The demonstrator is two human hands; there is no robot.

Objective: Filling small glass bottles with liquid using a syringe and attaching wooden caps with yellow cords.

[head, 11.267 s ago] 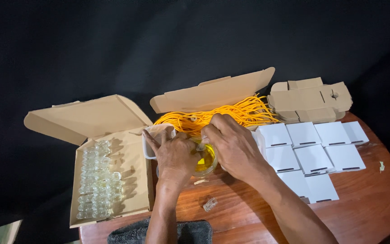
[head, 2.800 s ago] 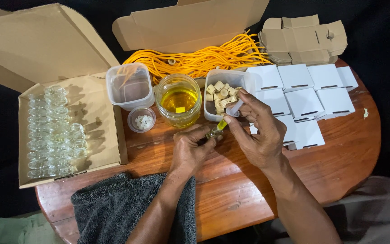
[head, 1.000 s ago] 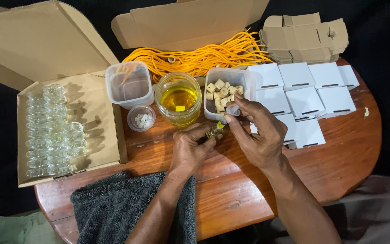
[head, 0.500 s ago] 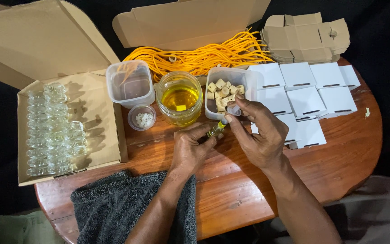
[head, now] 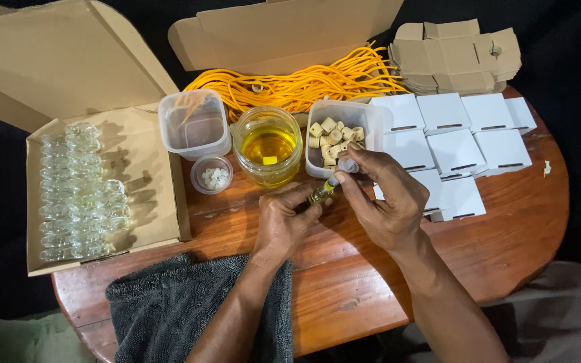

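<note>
My left hand [head: 285,222] holds a tiny glass vial [head: 320,193] filled with yellow oil, tilted, just above the wooden table [head: 506,235]. My right hand [head: 384,198] pinches the vial's top end, thumb and fingers around its mouth; what it presses there is hidden by the fingers. Right behind the hands stand a glass jar of yellow oil [head: 267,145] and a clear tub of small cork stoppers [head: 336,134].
An open cardboard box of empty glass vials [head: 79,191] lies at the left. An empty clear tub [head: 194,124] and a small dish of white beads [head: 212,176] stand nearby. Yellow cords [head: 304,84], flat brown boxes [head: 458,54], white folded boxes [head: 458,134], a dark towel [head: 169,309].
The hands have barely moved over the last second; my right fingers have shifted slightly at the vial's top. Much earlier both hands worked farther back, over the oil jar.
</note>
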